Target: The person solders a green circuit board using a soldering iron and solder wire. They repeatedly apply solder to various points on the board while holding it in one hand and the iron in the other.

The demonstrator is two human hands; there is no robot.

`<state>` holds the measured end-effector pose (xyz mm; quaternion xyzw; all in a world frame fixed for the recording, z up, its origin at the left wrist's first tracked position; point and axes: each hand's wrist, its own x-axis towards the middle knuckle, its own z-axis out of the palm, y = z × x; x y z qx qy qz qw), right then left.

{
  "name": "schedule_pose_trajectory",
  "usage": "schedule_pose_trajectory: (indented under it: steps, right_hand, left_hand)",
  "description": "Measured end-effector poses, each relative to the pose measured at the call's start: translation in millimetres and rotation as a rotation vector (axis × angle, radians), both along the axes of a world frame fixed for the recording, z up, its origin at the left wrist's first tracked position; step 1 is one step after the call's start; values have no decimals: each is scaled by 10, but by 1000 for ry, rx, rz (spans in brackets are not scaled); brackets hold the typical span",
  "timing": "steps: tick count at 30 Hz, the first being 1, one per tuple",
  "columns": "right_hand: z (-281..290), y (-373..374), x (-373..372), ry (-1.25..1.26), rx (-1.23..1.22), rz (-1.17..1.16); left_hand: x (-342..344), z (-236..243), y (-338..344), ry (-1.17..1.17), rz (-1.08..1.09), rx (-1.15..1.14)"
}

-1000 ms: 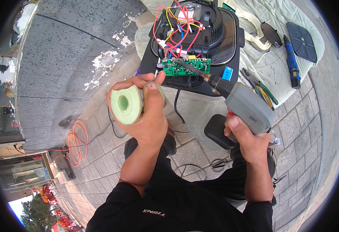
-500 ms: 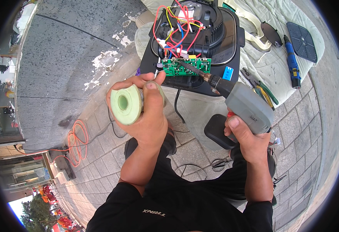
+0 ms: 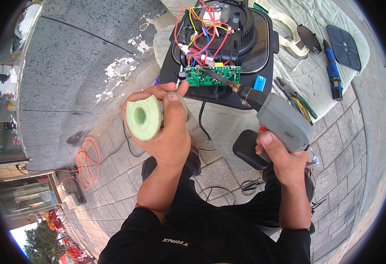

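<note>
My left hand (image 3: pixel 168 127) is closed around a pale green spool of solder wire (image 3: pixel 145 115), its fingertips near the left end of a green circuit board (image 3: pixel 223 75). In my right hand (image 3: pixel 282 154) is a grey pistol-shaped soldering iron (image 3: pixel 285 115), gripped by its handle. The iron's dark tip reaches left onto the face of the board, and a thin strand of wire runs toward it from my left fingers. Red, yellow and blue wires (image 3: pixel 197 33) join the board to an opened black appliance (image 3: pixel 263 57) behind it.
Pliers (image 3: pixel 305 105), a blue screwdriver (image 3: pixel 334 75) and a dark perforated plate (image 3: pixel 343 47) lie on a pale cloth (image 3: pixel 309 75) at the right. A black box-shaped piece (image 3: pixel 249 149) sits below the iron. Scissors (image 3: pixel 249 188) rest on the paving; an orange cable (image 3: pixel 88 163) is coiled at left.
Both hands have hardly moved. The iron's tip stays on the board, and the thin wire strand now shows up closer to the tip.
</note>
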<state>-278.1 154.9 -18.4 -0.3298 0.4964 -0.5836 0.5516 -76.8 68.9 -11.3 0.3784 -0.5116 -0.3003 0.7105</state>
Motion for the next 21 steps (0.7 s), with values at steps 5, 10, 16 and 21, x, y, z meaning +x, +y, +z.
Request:
schedule_pose_trajectory:
  steps: [5, 10, 16, 21]
  right_hand:
    - [-11, -1, -7, 3, 1, 7]
    - [-16, 4, 6, 1, -1, -8]
    - [-24, 6, 1, -1, 5, -12]
    - [-8, 4, 4, -6, 6, -11]
  left_hand:
    - [11, -3, 1, -7, 0, -2]
    - [11, 2, 5, 6, -11, -3]
    - [10, 11, 11, 5, -12, -3]
    - [14, 8, 11, 11, -7, 10]
